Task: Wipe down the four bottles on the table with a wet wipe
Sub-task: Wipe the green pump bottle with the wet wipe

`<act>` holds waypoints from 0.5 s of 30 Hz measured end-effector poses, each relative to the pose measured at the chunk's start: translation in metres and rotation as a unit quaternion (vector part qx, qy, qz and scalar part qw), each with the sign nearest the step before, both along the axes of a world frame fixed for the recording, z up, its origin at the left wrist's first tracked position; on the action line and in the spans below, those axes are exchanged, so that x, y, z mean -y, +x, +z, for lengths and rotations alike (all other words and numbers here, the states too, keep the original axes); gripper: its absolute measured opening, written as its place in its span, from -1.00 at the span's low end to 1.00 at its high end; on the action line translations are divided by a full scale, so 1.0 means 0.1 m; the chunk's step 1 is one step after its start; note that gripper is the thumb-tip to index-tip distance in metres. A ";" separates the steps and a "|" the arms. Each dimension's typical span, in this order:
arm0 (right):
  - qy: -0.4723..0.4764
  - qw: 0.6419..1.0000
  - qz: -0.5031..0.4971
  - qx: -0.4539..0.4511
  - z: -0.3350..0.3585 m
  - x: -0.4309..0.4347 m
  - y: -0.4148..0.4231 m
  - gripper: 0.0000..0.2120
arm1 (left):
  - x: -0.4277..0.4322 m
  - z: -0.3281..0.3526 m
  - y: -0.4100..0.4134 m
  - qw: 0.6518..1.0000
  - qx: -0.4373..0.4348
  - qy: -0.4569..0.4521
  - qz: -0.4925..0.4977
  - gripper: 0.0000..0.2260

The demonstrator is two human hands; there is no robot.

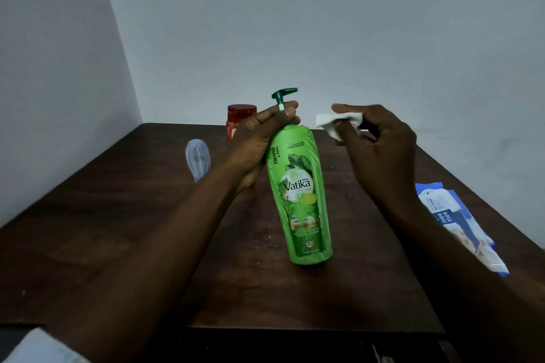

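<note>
A tall green pump bottle (300,194) of shampoo stands tilted near the middle of the dark wooden table (118,230). My left hand (259,141) grips its neck and shoulder just below the dark green pump. To the right of the pump, my right hand (380,150) holds a crumpled white wet wipe (339,124) between thumb and fingers, a short gap away from the bottle. A red-lidded jar (240,121) stands behind my left hand, partly hidden. A clear plastic bottle (197,158) sits at the left.
A blue and white pack of wet wipes (460,221) lies flat near the table's right edge. Grey walls close off the back and left side. The table's front edge runs below my forearms.
</note>
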State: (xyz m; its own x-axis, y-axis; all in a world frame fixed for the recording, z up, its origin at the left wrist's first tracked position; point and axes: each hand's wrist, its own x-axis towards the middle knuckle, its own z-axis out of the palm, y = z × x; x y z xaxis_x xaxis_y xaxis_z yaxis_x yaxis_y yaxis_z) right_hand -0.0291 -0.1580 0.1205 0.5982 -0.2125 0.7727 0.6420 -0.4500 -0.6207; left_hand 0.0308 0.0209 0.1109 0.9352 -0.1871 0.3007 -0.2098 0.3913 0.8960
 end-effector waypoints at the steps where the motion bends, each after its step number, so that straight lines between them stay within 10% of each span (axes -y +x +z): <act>1: -0.032 0.999 -0.010 0.020 0.01 -0.04 0.02 -0.78 | 0.02 0.00 0.00 1.000 -0.007 -0.013 -0.007 -0.78; 8: -0.237 0.971 -0.007 0.038 -0.24 -0.11 0.00 -0.69 | 0.07 -0.03 0.03 0.997 -0.029 -0.063 -0.023 -0.79; 15: -0.197 0.978 -0.020 0.060 -0.27 -0.09 0.04 -0.81 | 0.09 -0.07 0.05 0.995 -0.037 -0.080 -0.038 -0.81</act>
